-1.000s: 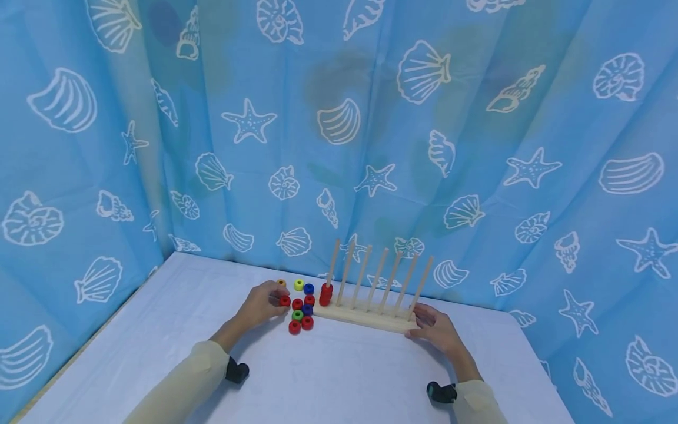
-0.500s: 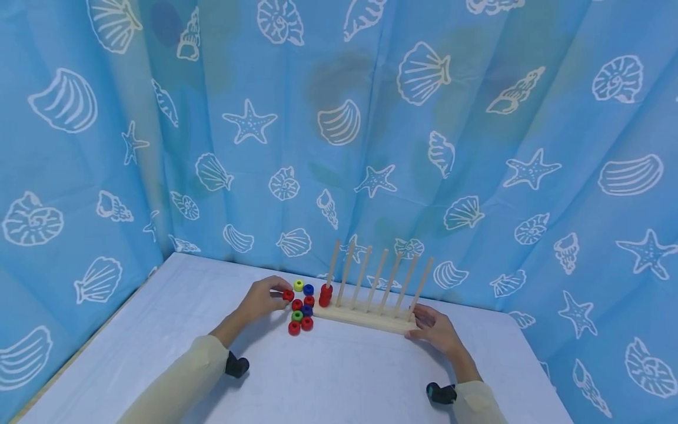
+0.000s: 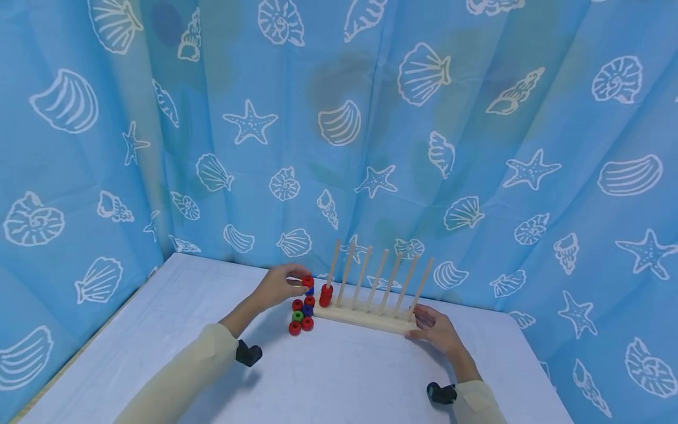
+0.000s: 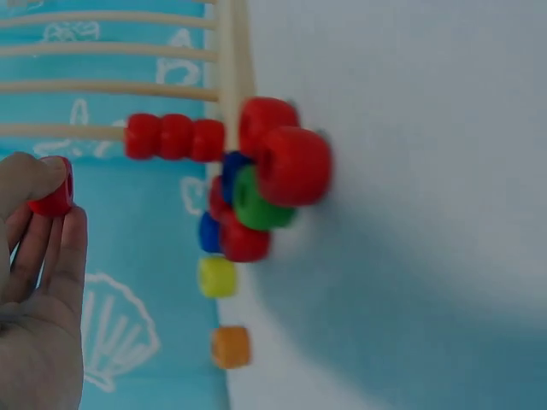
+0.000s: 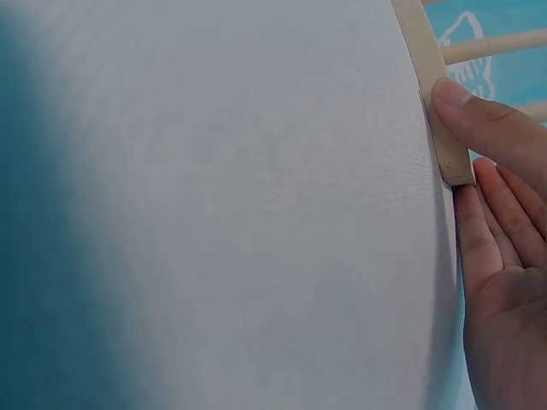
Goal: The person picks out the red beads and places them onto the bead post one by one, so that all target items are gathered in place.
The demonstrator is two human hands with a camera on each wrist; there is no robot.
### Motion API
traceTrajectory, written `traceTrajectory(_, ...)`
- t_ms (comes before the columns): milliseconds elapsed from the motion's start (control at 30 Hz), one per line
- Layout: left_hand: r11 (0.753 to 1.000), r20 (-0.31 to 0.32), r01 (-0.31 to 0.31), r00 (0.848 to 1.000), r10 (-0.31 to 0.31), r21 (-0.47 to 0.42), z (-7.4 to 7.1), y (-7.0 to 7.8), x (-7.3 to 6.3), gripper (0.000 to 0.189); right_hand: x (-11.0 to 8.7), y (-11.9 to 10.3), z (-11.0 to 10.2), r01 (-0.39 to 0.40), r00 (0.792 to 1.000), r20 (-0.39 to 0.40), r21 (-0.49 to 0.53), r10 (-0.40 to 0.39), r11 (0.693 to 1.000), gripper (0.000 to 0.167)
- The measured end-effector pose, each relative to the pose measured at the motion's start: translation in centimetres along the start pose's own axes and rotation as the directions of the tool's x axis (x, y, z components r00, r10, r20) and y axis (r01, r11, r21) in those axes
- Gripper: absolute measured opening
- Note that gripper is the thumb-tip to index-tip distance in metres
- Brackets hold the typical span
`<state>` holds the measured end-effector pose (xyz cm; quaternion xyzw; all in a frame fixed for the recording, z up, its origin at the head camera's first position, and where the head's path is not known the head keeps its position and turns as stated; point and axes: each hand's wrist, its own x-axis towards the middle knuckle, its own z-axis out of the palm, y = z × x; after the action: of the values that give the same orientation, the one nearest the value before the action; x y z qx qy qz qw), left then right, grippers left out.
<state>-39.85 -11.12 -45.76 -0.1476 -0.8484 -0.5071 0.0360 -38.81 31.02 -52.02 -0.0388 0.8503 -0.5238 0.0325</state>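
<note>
My left hand (image 3: 276, 287) pinches a red bead (image 4: 55, 190) between thumb and fingers, raised above the table just left of a wooden peg rack (image 3: 365, 318). On the rack's leftmost peg sit three red beads (image 4: 176, 137); the other pegs are bare. At the opposite end, my right hand (image 3: 436, 330) grips the rack's base (image 5: 444, 137), thumb on top and fingers against its end. Loose beads lie left of the rack: several red, some blue (image 3: 307, 310) and a green one (image 3: 298, 316). A yellow bead (image 4: 217, 277) and an orange bead (image 4: 231, 347) are hidden behind my left hand in the head view.
A white-covered table (image 3: 360, 377) carries everything. Behind it and along both sides hangs a blue curtain (image 3: 339, 176) with white shell prints, close behind the pegs. Black wrist mounts (image 3: 249, 353) stick out from both sleeves.
My left hand has picked up a red bead from the left of the loose beads and carried it up and right toward the leftmost peg. My right hand stays on the rack.
</note>
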Motion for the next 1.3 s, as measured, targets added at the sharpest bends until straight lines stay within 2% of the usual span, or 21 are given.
traceTrajectory(367, 0.994, 0.041, -0.112, 0.993, 0.112, -0.005, -1.0, 3.9, 1.6, 0.038, 0.2, 0.5, 0.0, 0.017, 1.0, -0.002, -0.023, -0.017, 1.0, 0.085)
traceTrajectory(567, 0.976, 0.029, -0.21, 0.978, 0.209, 0.05, -1.5, 5.3, 2.3, 0.036, 0.3, 0.5, 0.0, 0.028, 1.0, 0.002, -0.02, -0.028, 0.999, 0.085)
traceTrajectory(700, 0.965, 0.018, -0.254, 0.967, 0.253, 0.069, -1.6, 6.1, 2.7, 0.037, 0.3, 0.4, 0.0, 0.015, 1.0, -0.002, -0.003, -0.015, 1.0, 0.085)
traceTrajectory(967, 0.958, -0.032, -0.282, 0.958, 0.284, 0.051, -1.7, 7.8, 3.6, 0.033, 0.1, 0.3, 0.0, 0.004, 1.0, 0.003, 0.009, -0.004, 1.0, 0.084)
traceTrajectory(1133, 0.953, -0.036, -0.3, 0.953, 0.301, 0.03, -1.8, 8.8, 4.1, 0.035, 0.2, 0.3, -0.1, -0.005, 1.0, 0.016, 0.02, 0.005, 1.0, 0.083)
traceTrajectory(1300, 0.943, -0.041, -0.331, 0.942, 0.332, 0.044, -1.7, 9.6, 4.5, 0.036, 0.0, 0.2, -0.1, 0.001, 1.0, 0.008, 0.014, -0.001, 1.0, 0.084)
